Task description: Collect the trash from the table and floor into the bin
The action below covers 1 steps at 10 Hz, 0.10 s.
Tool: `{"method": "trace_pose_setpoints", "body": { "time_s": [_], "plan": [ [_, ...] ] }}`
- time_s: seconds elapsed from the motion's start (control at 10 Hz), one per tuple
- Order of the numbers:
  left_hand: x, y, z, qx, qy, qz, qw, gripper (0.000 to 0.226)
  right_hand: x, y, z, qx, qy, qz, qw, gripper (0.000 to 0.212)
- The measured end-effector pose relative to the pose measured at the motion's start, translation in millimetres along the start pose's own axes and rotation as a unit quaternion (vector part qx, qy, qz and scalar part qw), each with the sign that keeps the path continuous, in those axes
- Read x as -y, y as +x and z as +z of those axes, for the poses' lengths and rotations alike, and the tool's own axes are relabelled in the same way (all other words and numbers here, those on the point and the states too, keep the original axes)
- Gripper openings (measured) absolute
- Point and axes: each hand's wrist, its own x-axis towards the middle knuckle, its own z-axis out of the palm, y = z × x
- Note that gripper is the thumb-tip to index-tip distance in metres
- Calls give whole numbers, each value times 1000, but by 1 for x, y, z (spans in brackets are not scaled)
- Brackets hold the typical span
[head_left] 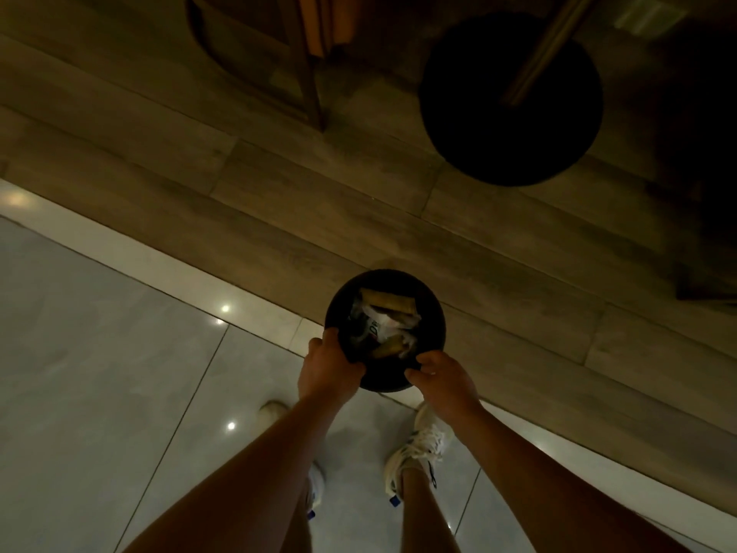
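A small round black bin is in the lower middle of the head view, over the seam between pale tiles and wooden floor. Both hands grip its near rim: my left hand on the left side, my right hand on the right. Inside lie crumpled wrappers and paper, some tan, one white with print. I cannot tell whether the bin rests on the floor or is lifted.
A round black table base with a slanted post stands at the upper right. A wooden chair leg and curved frame are at the top centre. A dark furniture piece is at the right edge. My white sneakers stand on the glossy tiles.
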Motion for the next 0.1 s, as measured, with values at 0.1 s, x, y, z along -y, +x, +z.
{"method": "trace_pose_setpoints", "body": {
  "time_s": [0.1],
  "plan": [
    [11,-22,-11,-15,7,21,1000,55,9,-18,1,-4,-11,1,1000,39]
  ]
}}
